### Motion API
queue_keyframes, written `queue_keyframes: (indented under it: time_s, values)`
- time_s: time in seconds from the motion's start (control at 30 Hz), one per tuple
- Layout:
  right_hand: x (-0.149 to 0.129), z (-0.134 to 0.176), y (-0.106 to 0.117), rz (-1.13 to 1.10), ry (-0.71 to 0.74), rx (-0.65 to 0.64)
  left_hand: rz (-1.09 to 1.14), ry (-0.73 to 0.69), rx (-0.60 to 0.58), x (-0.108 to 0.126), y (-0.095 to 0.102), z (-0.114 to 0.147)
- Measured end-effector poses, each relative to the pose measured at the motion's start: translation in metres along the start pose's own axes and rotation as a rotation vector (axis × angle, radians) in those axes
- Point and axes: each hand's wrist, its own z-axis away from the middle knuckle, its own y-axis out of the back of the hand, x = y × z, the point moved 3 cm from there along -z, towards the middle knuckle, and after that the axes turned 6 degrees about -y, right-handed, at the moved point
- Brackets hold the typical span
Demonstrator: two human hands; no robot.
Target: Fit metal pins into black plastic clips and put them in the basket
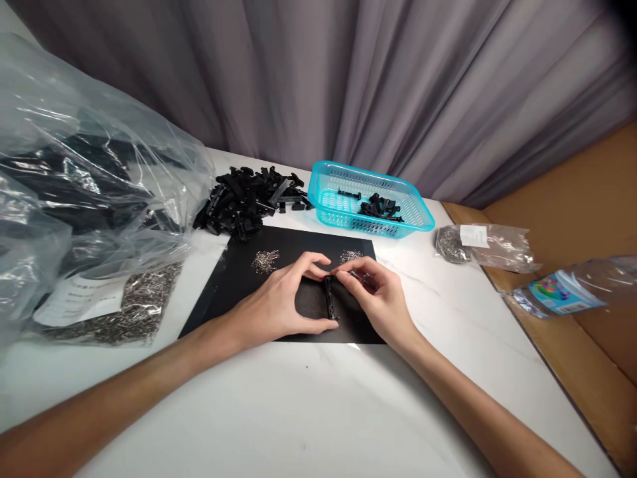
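Note:
Between thumb and fingers, my left hand (pixel 286 295) grips a narrow black plastic part (pixel 330 299) by its two ends, lengthwise away from me. At the far end of that part, my right hand (pixel 373 289) has its thumb and index finger pinched together; whatever sits in the pinch is too small to make out. Both hands are over a black mat (pixel 219 285). A small heap of thin metal springs or clips (pixel 265 261) lies on the mat to the left, and a similar heap (pixel 351 255) lies behind my right hand.
Beyond the mat is a pile of black plastic parts (pixel 251 196). A blue basket (pixel 423 216) beside it holds several more. Large clear bags (pixel 99 166) and a bag of metal pieces (pixel 144 299) stand left. A small bag (pixel 455 244) and a plastic bottle (pixel 562 292) lie right.

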Motion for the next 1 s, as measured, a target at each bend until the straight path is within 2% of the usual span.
queue_keyframes:
  time_s: [0.17, 0.43, 0.73, 1.0]
  values:
    - [-0.0024, 0.0006, 0.0035, -0.133, -0.049, -0.06, 0.009, 0.008, 0.004, -0.0013, 0.0001, 0.001]
    - [-0.0061, -0.0002, 0.0069, -0.043, -0.019, -0.137, 0.019, 0.011, -0.001, 0.0009, 0.0014, 0.0022]
    - [0.0024, -0.0047, 0.0076, -0.136, -0.067, -0.101, 0.006, 0.028, -0.017, 0.0, -0.0001, 0.0012]
    - [-0.0018, -0.0044, 0.0085, -0.011, -0.003, -0.102, 0.019, 0.014, -0.013, -0.0004, -0.0003, 0.0012]
